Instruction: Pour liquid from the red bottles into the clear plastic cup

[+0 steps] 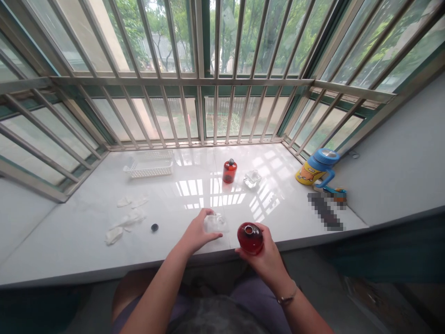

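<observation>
My right hand (266, 260) grips an uncapped round bottle of red liquid (250, 237) at the front edge of the white sill (69, 241), its mouth pointing up. My left hand (198, 232) closes around a small clear glass container (215, 222) resting on the sill just left of that bottle. A small black cap (155, 227) lies on the sill further left. A second red bottle (229, 170), capped in black, stands upright further back, with another clear glass container (252, 178) beside it.
A white slotted plastic basket (149, 167) sits at the back left. Crumpled white gloves or wipes (127, 218) lie left of the cap. A blue and yellow handled cup (318, 168) stands at the right. Metal window bars (194, 102) enclose the sill.
</observation>
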Demonstrator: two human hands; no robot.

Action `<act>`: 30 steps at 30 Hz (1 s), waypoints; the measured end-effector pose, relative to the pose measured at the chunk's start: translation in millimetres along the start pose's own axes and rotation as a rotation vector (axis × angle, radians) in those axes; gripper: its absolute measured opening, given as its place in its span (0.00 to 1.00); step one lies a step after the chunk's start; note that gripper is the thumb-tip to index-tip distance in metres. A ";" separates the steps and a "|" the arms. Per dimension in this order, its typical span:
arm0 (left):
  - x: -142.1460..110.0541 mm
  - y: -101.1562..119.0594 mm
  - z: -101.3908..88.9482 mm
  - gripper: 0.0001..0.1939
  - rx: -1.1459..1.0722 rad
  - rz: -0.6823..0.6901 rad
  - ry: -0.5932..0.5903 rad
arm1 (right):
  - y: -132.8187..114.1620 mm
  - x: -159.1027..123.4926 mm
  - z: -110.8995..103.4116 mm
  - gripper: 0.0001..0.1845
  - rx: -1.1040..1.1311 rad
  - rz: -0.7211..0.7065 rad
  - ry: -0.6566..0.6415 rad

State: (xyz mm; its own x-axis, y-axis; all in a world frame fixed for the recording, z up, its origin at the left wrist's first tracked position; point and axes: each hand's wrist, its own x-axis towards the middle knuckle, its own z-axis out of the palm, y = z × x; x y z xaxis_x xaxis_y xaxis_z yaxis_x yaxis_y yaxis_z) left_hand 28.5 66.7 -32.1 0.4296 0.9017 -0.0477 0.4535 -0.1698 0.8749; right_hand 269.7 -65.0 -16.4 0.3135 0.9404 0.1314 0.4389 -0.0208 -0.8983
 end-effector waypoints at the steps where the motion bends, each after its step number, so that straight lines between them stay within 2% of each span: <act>1: -8.1 1.9 -1.5 0.38 -0.023 0.001 0.018 | 0.6 2.0 -0.9 0.42 -0.028 -0.018 -0.002; 6: -48.9 12.7 -8.6 0.40 -0.098 0.008 0.115 | 5.2 13.1 -3.1 0.38 -0.164 -0.205 -0.051; 12: -82.3 25.3 -12.6 0.38 -0.006 0.028 0.207 | 3.6 20.7 3.7 0.37 -0.330 -0.518 -0.022; 17: -87.1 29.0 -12.8 0.37 0.016 0.063 0.228 | -6.7 25.2 8.9 0.35 -0.446 -0.641 -0.040; 24: -86.0 28.8 -11.9 0.37 0.019 0.121 0.240 | -17.2 33.1 6.8 0.34 -0.534 -0.708 -0.048; 30: -87.0 30.0 -9.3 0.37 -0.043 0.078 0.218 | -23.1 38.9 3.0 0.32 -0.571 -0.751 -0.050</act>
State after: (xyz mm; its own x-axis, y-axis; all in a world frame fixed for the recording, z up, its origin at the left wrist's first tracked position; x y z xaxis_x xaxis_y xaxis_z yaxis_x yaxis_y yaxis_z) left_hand -2.5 -13.1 2.8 0.2814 0.9518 0.1224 0.3900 -0.2299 0.8916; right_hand 269.2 -26.9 8.2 -0.2491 0.7888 0.5619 0.8618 0.4452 -0.2429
